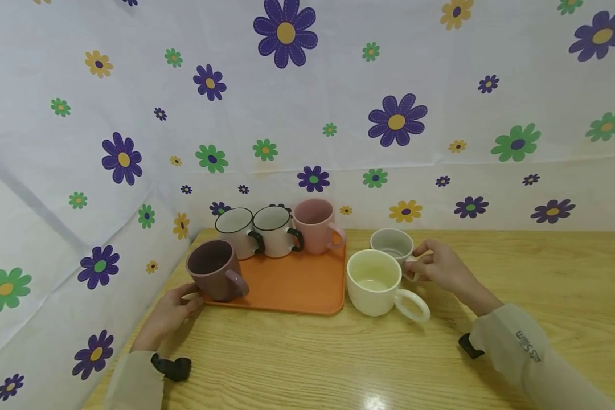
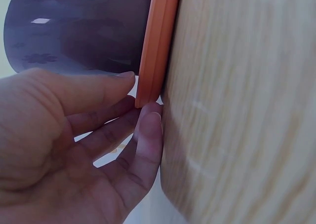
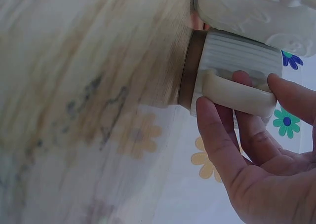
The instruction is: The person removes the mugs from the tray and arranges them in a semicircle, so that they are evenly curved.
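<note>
On the left, my left hand point(image 1: 169, 313) grips the near left corner of an orange tray point(image 1: 292, 285). In the left wrist view its thumb point(image 2: 106, 92) lies at the tray's rim beside a dark purple mug point(image 2: 79, 31), and another finger is at the underside. That purple mug point(image 1: 212, 273) stands upright on the tray corner. My right hand point(image 1: 443, 270) holds the handle of a pale grey ribbed mug point(image 1: 392, 242), fingers about the handle point(image 3: 239, 94) in the right wrist view. In front of it, a cream mug point(image 1: 374, 285) stands right of the tray.
Along the tray's back edge stand two white mugs with black rims and handles, the left one point(image 1: 236, 230) and the middle one point(image 1: 274, 230), and a pink mug point(image 1: 315, 228). A flowered white cloth point(image 1: 328, 102) hangs behind and left of the wooden table point(image 1: 266, 359).
</note>
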`<state>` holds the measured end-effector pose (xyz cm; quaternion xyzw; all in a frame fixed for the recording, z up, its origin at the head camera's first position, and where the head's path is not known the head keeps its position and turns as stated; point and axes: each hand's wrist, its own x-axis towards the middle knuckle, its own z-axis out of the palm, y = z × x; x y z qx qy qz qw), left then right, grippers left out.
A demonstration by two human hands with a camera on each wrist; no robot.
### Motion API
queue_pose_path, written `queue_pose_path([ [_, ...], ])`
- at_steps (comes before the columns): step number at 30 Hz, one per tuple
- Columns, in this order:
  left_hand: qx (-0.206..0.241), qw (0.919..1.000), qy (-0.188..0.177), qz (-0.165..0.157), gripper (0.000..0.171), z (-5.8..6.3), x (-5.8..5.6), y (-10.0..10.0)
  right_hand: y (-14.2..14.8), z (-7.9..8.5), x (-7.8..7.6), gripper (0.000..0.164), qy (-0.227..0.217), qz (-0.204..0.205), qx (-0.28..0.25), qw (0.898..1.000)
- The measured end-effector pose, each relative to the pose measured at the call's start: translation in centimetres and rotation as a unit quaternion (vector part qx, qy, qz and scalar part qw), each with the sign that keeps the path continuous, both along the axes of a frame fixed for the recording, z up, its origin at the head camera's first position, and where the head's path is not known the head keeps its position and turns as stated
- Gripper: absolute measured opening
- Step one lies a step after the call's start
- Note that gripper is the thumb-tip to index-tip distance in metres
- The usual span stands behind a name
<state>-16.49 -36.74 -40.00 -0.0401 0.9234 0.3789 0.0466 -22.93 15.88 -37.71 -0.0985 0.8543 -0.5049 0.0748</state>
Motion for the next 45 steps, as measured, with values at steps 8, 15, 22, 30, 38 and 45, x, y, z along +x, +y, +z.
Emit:
queue_pose_path([
  [8, 0.001, 1.0000, -0.003, -0.001, 0.053, 0.0, 0.0, 0.0, 0.5, 0.5, -0.1, 0.034, -0.004, 0.017, 0.013, 1.000],
  [15, 0.000, 1.0000, -0.008, 0.002, 0.053, -0.2, 0.0, -0.1, 1.7, 3.8, -0.9, 0.037, 0.043, 0.020, 0.030, 0.998],
  [22, 0.008, 1.0000, 0.002, 0.000, 0.052, -0.2, 0.2, -0.1, 0.7, 6.9, -1.7, 0.039, 0.059, 0.012, 0.047, 0.997],
  [30, 0.023, 0.9996, 0.017, -0.007, 0.050, -0.1, 0.2, 0.1, -1.2, 8.7, -2.2, 0.044, 0.040, 0.027, 0.016, 0.999],
  [38, 0.009, 0.9998, 0.019, -0.005, 0.049, 0.3, 0.2, 0.3, -3.7, 9.9, -2.4, 0.042, 0.029, 0.036, -0.018, 0.999],
  [45, 0.008, 0.9998, 0.017, -0.006, 0.049, 0.2, 0.2, 0.3, -5.2, 10.5, -2.3, 0.044, 0.018, 0.059, -0.047, 0.997],
])
